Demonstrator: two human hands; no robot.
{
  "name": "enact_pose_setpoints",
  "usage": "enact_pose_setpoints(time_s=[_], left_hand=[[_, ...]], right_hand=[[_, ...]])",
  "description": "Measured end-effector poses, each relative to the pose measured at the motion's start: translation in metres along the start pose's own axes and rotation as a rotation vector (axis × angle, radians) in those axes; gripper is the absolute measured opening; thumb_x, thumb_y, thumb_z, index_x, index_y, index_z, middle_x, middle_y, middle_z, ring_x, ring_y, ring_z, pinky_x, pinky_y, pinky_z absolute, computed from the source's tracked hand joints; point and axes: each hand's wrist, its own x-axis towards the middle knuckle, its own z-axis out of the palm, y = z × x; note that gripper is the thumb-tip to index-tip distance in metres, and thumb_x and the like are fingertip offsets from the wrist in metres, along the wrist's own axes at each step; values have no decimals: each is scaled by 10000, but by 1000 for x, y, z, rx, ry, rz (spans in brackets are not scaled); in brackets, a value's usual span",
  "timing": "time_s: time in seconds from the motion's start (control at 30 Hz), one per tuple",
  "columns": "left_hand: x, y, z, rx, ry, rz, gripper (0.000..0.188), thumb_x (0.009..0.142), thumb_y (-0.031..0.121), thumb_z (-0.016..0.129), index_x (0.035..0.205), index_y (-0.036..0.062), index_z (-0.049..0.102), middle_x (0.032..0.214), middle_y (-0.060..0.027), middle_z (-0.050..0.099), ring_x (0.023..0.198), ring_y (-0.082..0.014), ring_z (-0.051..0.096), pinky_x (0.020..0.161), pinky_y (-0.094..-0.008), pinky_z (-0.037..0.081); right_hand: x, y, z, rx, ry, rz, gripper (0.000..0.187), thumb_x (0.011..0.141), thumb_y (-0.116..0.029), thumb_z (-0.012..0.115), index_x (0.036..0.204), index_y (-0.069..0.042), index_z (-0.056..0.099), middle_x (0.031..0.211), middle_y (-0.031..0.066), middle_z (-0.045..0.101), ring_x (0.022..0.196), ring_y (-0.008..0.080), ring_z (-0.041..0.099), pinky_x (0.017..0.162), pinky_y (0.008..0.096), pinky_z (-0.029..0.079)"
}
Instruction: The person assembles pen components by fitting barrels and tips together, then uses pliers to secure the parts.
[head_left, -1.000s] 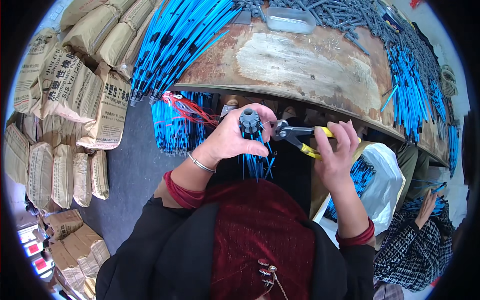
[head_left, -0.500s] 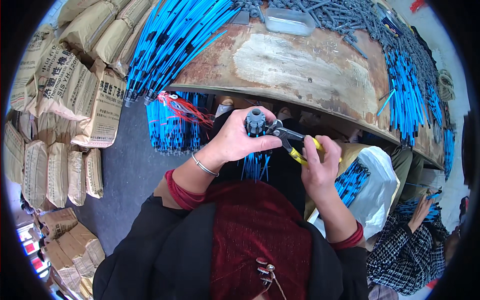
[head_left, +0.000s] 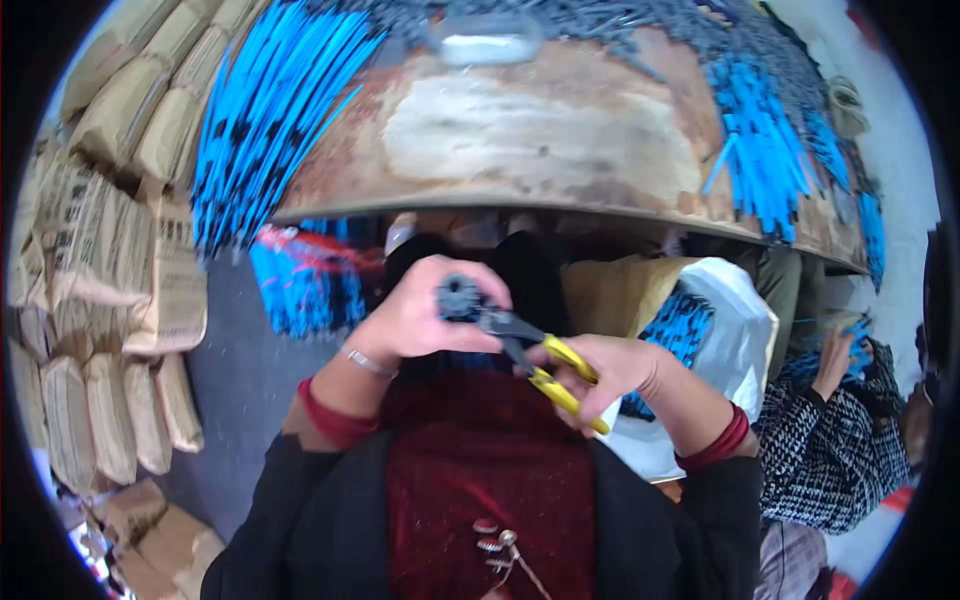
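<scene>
My left hand point(head_left: 420, 315) is wrapped round the top of a bundle point(head_left: 459, 297) whose grey, toothed, round end points up at me. Below the hand the bundle is mostly hidden; a little blue shows there. My right hand point(head_left: 618, 368) grips a pair of yellow-handled pliers point(head_left: 567, 354), whose handles are spread apart. Their dark jaws reach left to the side of the bundle, beside my left thumb. Motion blur hides whether the jaws touch or grip anything there.
Ahead is a worn wooden table point(head_left: 540, 130) with long blue rods point(head_left: 285, 110), grey plastic parts and a clear plastic tray point(head_left: 485, 45). An open white-lined sack point(head_left: 735, 345) of blue pieces stands at my right, near a person point(head_left: 830, 440). Brown paper sacks point(head_left: 95, 240) are stacked left.
My view has shifted, blurring the picture. The pliers' handles now point down to the right, and my right hand has turned and lowered with them. My left hand still holds the bundle.
</scene>
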Motion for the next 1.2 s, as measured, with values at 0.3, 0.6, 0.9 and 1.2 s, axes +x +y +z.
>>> enact_pose_setpoints(time_s=[0.3, 0.6, 0.9, 1.2], left_hand=[[-6, -9, 1, 54, 0, -24, 358, 538, 146, 793, 821, 1, 629, 776, -66, 608, 717, -150, 576, 662, -269, 454], [23, -11, 8, -6, 78, -1, 293, 573, 135, 763, 775, 9, 592, 746, -58, 582, 674, -138, 547, 631, -267, 439], [22, -9, -3, 44, -11, -56, 304, 609, 125, 791, 837, 24, 616, 743, -19, 602, 685, -80, 547, 645, -235, 452], [0, -12, -9, 45, 166, -55, 334, 581, 115, 794, 845, 1, 624, 734, -46, 596, 676, -117, 575, 614, -245, 449]], right_hand=[[-23, 8, 6, -362, 220, 22, 404, 733, -97, 631, 1092, 12, 480, 800, 181, 599, 691, 329, 613, 646, 402, 502], [5, 58, -2, 384, -186, 12, 700, 678, -140, 718, 1256, 2, 350, 916, 150, 595, 751, 234, 622, 600, 327, 497], [-6, 30, -22, 320, -150, 346, 657, 676, -119, 762, 1212, -6, 400, 1055, 175, 547, 903, 215, 594, 678, 318, 501], [24, 36, -4, 527, -250, 134, 721, 714, -21, 676, 1322, -23, 287, 1077, 189, 518, 942, 244, 582, 744, 323, 488]])
